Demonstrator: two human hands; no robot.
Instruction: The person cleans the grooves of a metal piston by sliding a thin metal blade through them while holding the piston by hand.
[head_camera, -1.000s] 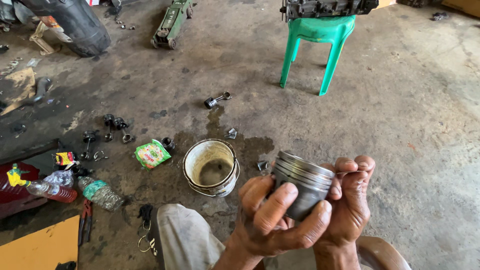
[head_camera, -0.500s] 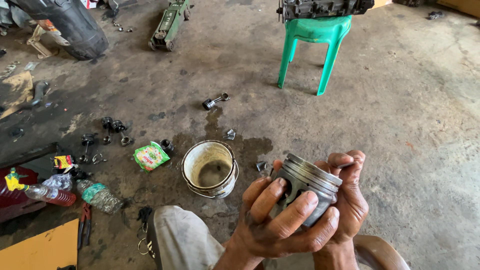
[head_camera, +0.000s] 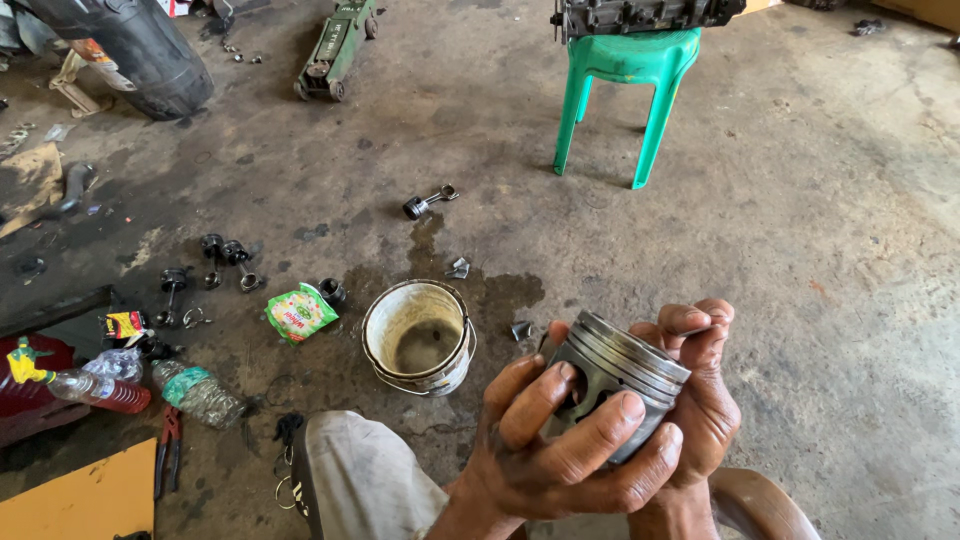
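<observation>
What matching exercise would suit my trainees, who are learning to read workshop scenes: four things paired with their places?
Things:
1. grey metal piston with ring grooves
2. round white bucket
3. green plastic stool
4. green floor jack

Places:
A. top left, on the concrete floor
B. held in both hands
C. on the oil-stained floor, left of the hands
D. top centre, bearing a dark engine part

Pairs: 1-B, 2-C, 3-D, 4-A

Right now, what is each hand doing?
Left hand: closed around the grey metal piston, fingers across its side.
Right hand: closed on the same piston from behind.
</observation>
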